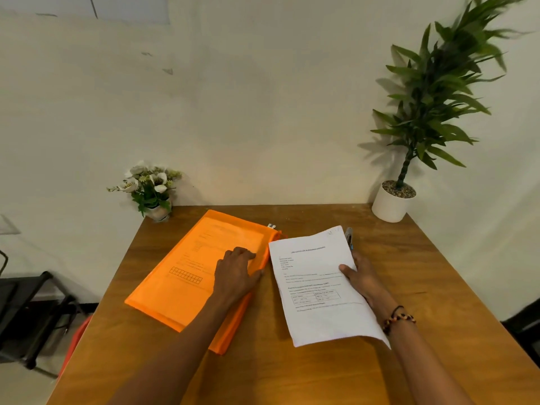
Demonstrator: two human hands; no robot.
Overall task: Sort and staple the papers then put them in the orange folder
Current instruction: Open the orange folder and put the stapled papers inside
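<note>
Now, here is what I am doing, bit by bit.

My left hand [236,273]: I am laying it on the orange folder [187,276], fingers bent a little and pressing down near its right edge. I think I am doing this so the folder is not sliding and I can open it.

My right hand [361,277]: I am pinching the papers [317,290], thumb on top and fingers hiding under. I am holding the right edge so the sheets are staying together.

The papers: They are sitting in my right hand, just beside the folder, lifting a bit off the worktop [423,273]. A staple seems to be at the top corner, but it is too small for me to be sure.

The folder: It is lying flat on the worktop, turned a little. A sheet is showing through its cover, so I am guessing some papers are in there already.

The stapler [349,236]: A grey thing is peeking out behind the papers. I am guessing it is the stapler.

What I am thinking of next: I am getting ready to slip these papers into the folder.
</note>
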